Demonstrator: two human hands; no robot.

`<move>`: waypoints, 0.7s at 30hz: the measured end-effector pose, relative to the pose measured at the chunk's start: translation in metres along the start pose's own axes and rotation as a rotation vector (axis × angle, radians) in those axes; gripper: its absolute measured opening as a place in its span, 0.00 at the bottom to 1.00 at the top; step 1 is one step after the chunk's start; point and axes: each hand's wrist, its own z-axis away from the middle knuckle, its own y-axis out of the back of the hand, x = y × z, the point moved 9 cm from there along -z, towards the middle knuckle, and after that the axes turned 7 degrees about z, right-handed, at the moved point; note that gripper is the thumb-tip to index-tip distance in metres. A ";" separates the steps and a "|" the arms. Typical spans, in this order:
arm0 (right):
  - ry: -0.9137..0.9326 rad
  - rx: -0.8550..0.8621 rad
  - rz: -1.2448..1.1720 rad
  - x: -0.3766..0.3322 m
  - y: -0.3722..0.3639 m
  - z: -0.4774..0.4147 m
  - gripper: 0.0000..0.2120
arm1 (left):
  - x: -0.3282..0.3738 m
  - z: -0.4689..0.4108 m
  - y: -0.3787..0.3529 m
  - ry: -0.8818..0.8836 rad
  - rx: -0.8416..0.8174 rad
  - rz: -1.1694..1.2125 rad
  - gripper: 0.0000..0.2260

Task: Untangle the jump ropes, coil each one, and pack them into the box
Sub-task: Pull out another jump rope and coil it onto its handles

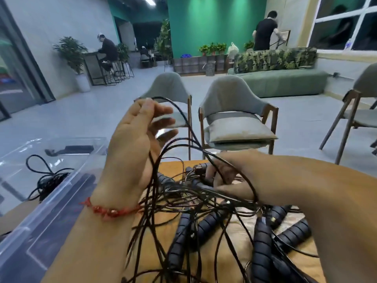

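Ropes [195,201] snarled on table [173,166]; one already in box [30,252]. Left hand [132,135] raised, loops draped over fingers; pinch unclear, blurred. Right hand [230,180] grasps cords in knot. Risk: hard pull cinches snarl, drags handles [201,227] off edge.

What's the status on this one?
Left hand holds cords up. Right hand grips into tangled jump ropes on table. One rope in clear box.

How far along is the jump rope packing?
Early. Done: one rope bundle lies in the clear box. In hand: the left hand holds up cord loops from the tangle while the right hand works in it; its grip is unclear. Left: several black handles and most cords lie knotted on the table.
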 end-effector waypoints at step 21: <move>-0.104 0.236 -0.349 -0.047 0.044 0.007 0.10 | 0.041 0.026 -0.049 -0.047 -0.158 -0.600 0.12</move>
